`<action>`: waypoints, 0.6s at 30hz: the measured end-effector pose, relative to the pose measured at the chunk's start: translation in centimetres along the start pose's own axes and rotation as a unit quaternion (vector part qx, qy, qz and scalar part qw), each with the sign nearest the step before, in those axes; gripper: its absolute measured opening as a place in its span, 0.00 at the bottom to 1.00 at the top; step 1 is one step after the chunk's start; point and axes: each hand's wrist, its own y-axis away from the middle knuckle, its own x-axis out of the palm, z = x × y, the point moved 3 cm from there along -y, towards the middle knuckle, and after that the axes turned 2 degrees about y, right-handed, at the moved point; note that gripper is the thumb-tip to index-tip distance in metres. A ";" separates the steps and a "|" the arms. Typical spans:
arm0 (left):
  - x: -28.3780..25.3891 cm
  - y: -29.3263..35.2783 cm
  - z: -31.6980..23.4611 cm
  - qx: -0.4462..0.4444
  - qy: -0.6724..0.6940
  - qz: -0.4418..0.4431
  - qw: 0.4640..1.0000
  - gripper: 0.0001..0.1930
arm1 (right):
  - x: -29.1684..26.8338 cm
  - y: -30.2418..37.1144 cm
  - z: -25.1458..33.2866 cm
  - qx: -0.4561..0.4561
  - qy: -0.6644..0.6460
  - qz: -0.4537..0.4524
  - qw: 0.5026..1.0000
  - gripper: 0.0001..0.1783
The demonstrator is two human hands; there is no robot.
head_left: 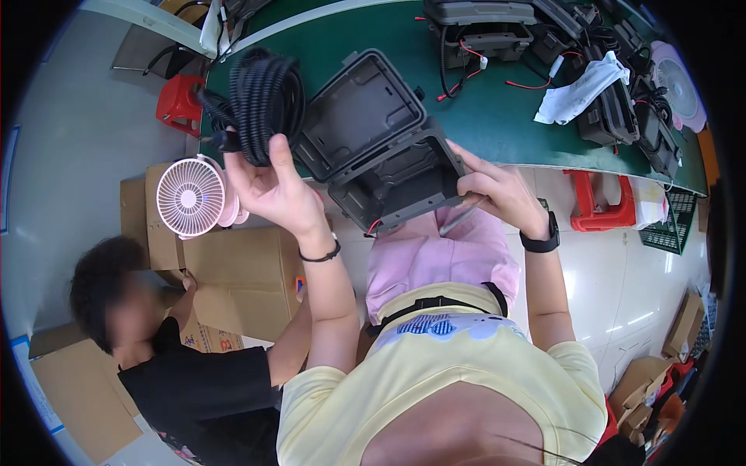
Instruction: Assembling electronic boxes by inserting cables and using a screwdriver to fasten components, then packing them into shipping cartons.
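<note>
My left hand (268, 182) is raised and grips a coil of black ribbed cable (264, 97), thumb pressed on its lower loop. My right hand (493, 190) holds the right edge of a dark grey hinged plastic case (388, 163), which stands open with its lid (357, 109) tilted up toward the bench. A thin red wire pokes out at the case's lower edge. The case hangs over my lap, just in front of the green bench (482, 116). A black watch sits on my right wrist, a black band on my left.
More dark cases with red wires (482, 39) and a white cloth (583, 89) lie on the bench. A pink fan (192, 196) stands on cardboard boxes (233, 272) at left. Another person in black (179, 365) sits low at left. Red stools (598, 210) stand underneath the bench.
</note>
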 end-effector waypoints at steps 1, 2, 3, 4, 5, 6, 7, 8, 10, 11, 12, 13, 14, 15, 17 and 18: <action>-0.2 0.5 0.0 0.021 0.039 0.037 0.998 0.25 | -0.2 0.3 0.2 -0.003 0.005 -0.009 1.000 0.15; -0.5 0.7 0.2 0.017 0.036 0.056 0.998 0.26 | -0.5 0.9 0.1 0.005 0.013 -0.010 1.000 0.16; -0.8 1.0 0.4 0.011 0.033 0.075 0.997 0.27 | -0.7 1.7 0.1 -0.012 0.010 -0.063 0.998 0.18; -0.9 1.3 0.6 0.005 0.030 0.095 0.995 0.29 | -0.9 3.0 -0.2 0.012 0.011 -0.096 0.995 0.19; -0.8 1.5 1.0 0.000 0.039 0.093 0.995 0.28 | -1.2 4.6 -0.5 0.052 0.015 -0.118 0.991 0.20; -0.5 1.7 1.5 0.006 0.030 0.095 0.995 0.28 | -1.3 6.1 -0.9 0.090 0.013 -0.146 0.985 0.21; 0.2 1.8 2.3 0.012 0.024 0.097 0.995 0.27 | -1.2 7.4 -1.4 0.113 0.008 -0.193 0.975 0.23; 1.0 2.1 3.0 0.017 0.020 0.103 0.994 0.27 | -0.9 8.5 -2.1 0.144 -0.012 -0.213 0.966 0.23; 3.0 2.6 4.2 0.137 -0.183 0.169 0.959 0.26 | -0.3 10.2 -3.2 0.180 -0.053 -0.273 0.943 0.22; 4.1 3.1 4.9 0.181 -0.266 0.225 0.920 0.26 | 0.1 10.6 -3.9 0.205 -0.108 -0.282 0.931 0.21; 5.1 3.8 5.5 0.220 -0.346 0.276 0.870 0.26 | 0.7 11.1 -4.4 0.275 -0.156 -0.284 0.905 0.21; 5.9 4.7 6.5 0.221 -0.477 0.351 0.775 0.26 | 0.8 11.2 -4.7 0.286 -0.184 -0.284 0.897 0.21; 6.0 5.6 6.8 0.236 -0.511 0.390 0.728 0.27 | 0.9 11.2 -4.9 0.298 -0.217 -0.280 0.886 0.21; 5.8 6.2 6.7 0.232 -0.459 0.375 0.771 0.28 | 0.7 11.0 -4.9 0.280 -0.211 -0.278 0.894 0.21; 4.8 7.2 6.2 0.224 -0.362 0.378 0.822 0.29 | 0.1 10.5 -4.9 0.252 -0.201 -0.272 0.907 0.20; 4.0 7.7 5.9 0.223 -0.317 0.390 0.835 0.30 | -0.2 10.3 -4.8 0.242 -0.195 -0.265 0.913 0.20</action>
